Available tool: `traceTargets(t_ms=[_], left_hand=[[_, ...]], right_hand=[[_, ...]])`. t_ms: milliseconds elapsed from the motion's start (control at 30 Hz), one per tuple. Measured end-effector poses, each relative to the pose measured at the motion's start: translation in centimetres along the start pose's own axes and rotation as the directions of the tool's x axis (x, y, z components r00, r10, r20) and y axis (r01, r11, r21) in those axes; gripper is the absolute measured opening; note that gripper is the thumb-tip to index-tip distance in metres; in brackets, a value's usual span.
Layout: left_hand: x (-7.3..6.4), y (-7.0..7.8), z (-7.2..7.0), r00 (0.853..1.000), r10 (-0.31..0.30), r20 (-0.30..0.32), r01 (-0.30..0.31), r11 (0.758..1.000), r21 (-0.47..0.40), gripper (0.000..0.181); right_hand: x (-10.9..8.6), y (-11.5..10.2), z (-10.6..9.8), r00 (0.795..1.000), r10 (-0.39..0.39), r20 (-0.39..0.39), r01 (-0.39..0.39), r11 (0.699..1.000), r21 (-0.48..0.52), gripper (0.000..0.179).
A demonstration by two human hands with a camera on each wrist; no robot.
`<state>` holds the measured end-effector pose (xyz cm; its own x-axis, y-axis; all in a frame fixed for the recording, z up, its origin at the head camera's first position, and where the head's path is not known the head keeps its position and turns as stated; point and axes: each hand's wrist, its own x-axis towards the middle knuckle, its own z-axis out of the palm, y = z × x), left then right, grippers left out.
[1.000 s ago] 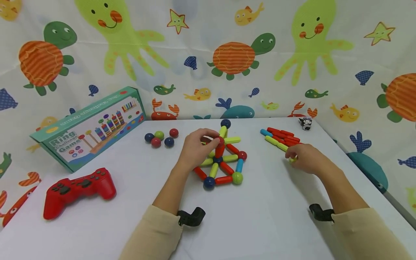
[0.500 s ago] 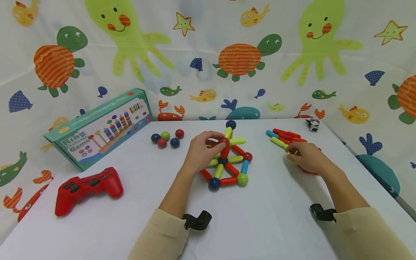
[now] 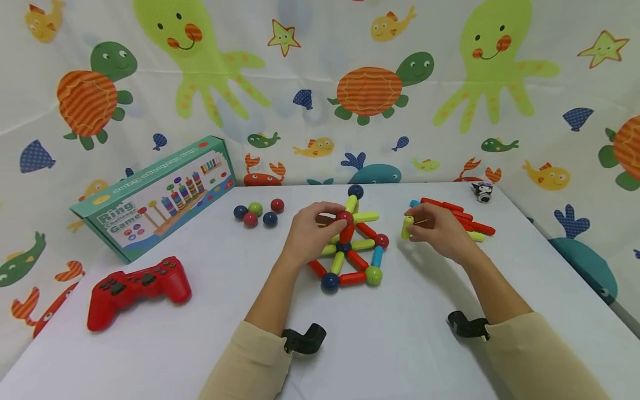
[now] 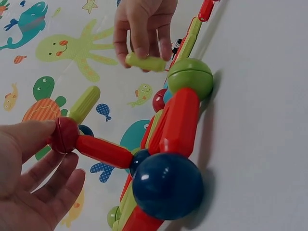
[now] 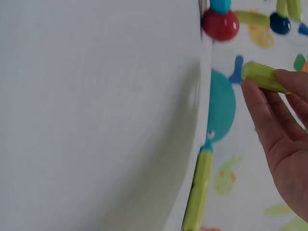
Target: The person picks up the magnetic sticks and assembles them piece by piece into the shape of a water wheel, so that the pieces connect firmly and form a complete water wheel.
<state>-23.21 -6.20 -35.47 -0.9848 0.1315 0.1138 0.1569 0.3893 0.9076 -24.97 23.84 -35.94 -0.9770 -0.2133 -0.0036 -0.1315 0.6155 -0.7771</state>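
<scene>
On the white table stands a frame of colored rods and balls, with a dark blue ball (image 3: 330,282) and a green ball (image 3: 374,275) at its front. A red rod (image 4: 103,151) rises from its middle to a red ball (image 3: 345,218) at the top. My left hand (image 3: 311,232) pinches that red ball between thumb and fingers; the left wrist view also shows a yellow-green rod (image 4: 84,104) joined to it. Right of the frame, my right hand (image 3: 442,230) holds a short yellow-green rod (image 3: 407,228) above the table, apart from the frame.
Behind my right hand lies a pile of mostly red rods (image 3: 482,228). A small black-and-white figurine (image 3: 482,191) stands at the back right. Several loose balls (image 3: 250,220), a red game controller (image 3: 140,286) and a green box (image 3: 160,194) are on the left.
My right hand has picked up a yellow-green rod from the pile and moved it left, closer to the frame. My left hand stays at the red ball. The head view has shifted slightly.
</scene>
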Motion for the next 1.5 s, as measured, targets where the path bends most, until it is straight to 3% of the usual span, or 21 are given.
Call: traceTargets(t_ms=[133, 233, 300, 400, 467, 533, 633, 767, 967, 1067, 1100, 1167, 1267, 1333, 1433, 1500], left_hand=[[0.1, -0.7, -1.1, 1.0, 0.008, -0.026, -0.009, 1.0, -0.016, 0.032], [0.4, -1.8, -2.6, 0.991, 0.016, -0.134, -0.019, 1.0, -0.024, 0.03], [0.7, -2.8, -3.8, 0.97, 0.008, -0.243, -0.012, 1.0, -0.013, 0.028], [1.3, -4.7, -5.6, 0.917, -0.032, -0.397, 0.045, 0.999, 0.022, 0.028], [1.6, -6.2, -6.6, 0.885, -0.07, -0.461, 0.114, 0.991, 0.068, 0.029], [2.0, -7.4, -7.3, 0.874, -0.106, -0.474, 0.181, 0.977, 0.115, 0.032], [2.4, -8.5, -7.5, 0.893, -0.133, -0.431, 0.242, 0.948, 0.208, 0.036], [2.8, -8.6, -7.1, 0.918, -0.128, -0.376, 0.266, 0.901, 0.343, 0.042], [3.8, -7.6, -5.8, 0.938, -0.128, -0.322, 0.285, 0.813, 0.508, 0.048], [4.1, -7.4, -5.2, 0.941, -0.132, -0.313, 0.288, 0.799, 0.527, 0.044], [4.1, -7.4, -5.1, 0.94, -0.134, -0.313, 0.288, 0.803, 0.522, 0.042], [4.1, -7.2, -4.9, 0.937, -0.141, -0.319, 0.285, 0.837, 0.468, 0.039], [3.6, -5.9, -4.8, 0.936, -0.143, -0.322, 0.236, 0.932, 0.275, 0.038], [3.2, -4.2, -4.7, 0.942, -0.128, -0.31, 0.168, 0.98, 0.105, 0.039], [2.6, -0.8, -3.8, 0.976, -0.042, -0.214, 0.029, 0.998, -0.061, 0.041], [2.3, 1.4, -2.6, 0.995, 0.044, -0.094, -0.05, 0.996, -0.067, 0.041]], right_hand=[[0.9, -1.2, 1.8, 0.999, -0.043, 0.001, 0.043, 0.999, 0.024, 0.041], [1.4, -1.6, 2.6, 0.999, -0.044, 0.01, 0.043, 0.999, 0.031, 0.04], [1.5, -1.7, 2.8, 0.999, -0.035, 0.016, 0.035, 0.999, 0.03, 0.039], [1.6, -1.6, 3.0, 0.999, -0.025, 0.024, 0.024, 0.999, 0.038, 0.039], [1.7, -1.5, 3.2, 0.999, -0.027, 0.036, 0.025, 0.998, 0.055, 0.04], [1.7, -1.4, 3.3, 0.998, -0.035, 0.047, 0.032, 0.996, 0.078, 0.041], [1.9, -1.3, 3.3, 0.998, -0.038, 0.052, 0.032, 0.995, 0.096, 0.041], [2.1, -1.3, 3.4, 0.998, -0.034, 0.053, 0.029, 0.995, 0.098, 0.041], [2.0, -1.2, 3.3, 0.998, -0.036, 0.059, 0.029, 0.994, 0.107, 0.041], [1.9, -1.1, 3.3, 0.998, -0.023, 0.053, 0.017, 0.993, 0.113, 0.04], [1.8, -1.0, 3.4, 0.998, -0.021, 0.052, 0.015, 0.994, 0.112, 0.04], [1.8, -0.9, 3.4, 0.998, -0.024, 0.052, 0.018, 0.994, 0.111, 0.04], [1.8, -1.0, 3.5, 0.998, -0.024, 0.049, 0.018, 0.994, 0.109, 0.04], [1.8, -1.0, 3.5, 0.998, -0.025, 0.05, 0.019, 0.994, 0.106, 0.04], [1.7, -1.1, 3.4, 0.999, -0.01, 0.054, 0.005, 0.995, 0.1, 0.041], [1.7, -1.1, 3.3, 0.998, -0.008, 0.064, 0.001, 0.995, 0.104, 0.041]])
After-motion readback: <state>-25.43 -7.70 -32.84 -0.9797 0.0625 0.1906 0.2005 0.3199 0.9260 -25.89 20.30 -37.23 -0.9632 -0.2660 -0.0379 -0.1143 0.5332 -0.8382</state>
